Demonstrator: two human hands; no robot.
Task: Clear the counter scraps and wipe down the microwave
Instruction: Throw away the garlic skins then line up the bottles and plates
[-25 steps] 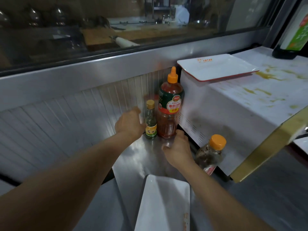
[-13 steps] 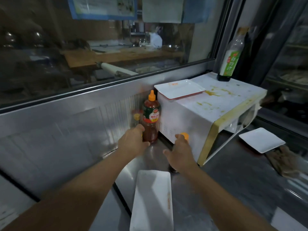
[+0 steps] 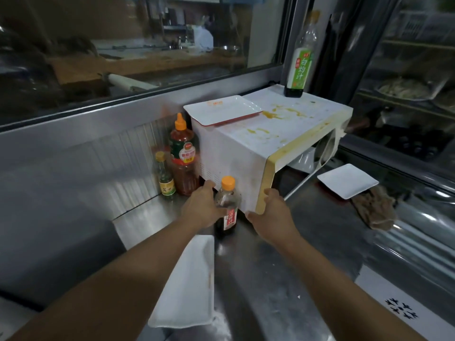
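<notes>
We see the stained white microwave (image 3: 258, 148) standing on the steel tabletop (image 3: 307, 242). Our left hand (image 3: 204, 207) grips a dark bottle (image 3: 226, 205) beside its near wall; our right hand (image 3: 270, 212) clasps the microwave's near front corner — the two hands apart. A white tray (image 3: 221, 109) and a green-labelled bottle (image 3: 299, 65) rest on top; a brown rag (image 3: 374, 207) lies to the right.

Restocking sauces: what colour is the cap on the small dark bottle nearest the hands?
Orange, on the small dark bottle, head view.
</notes>
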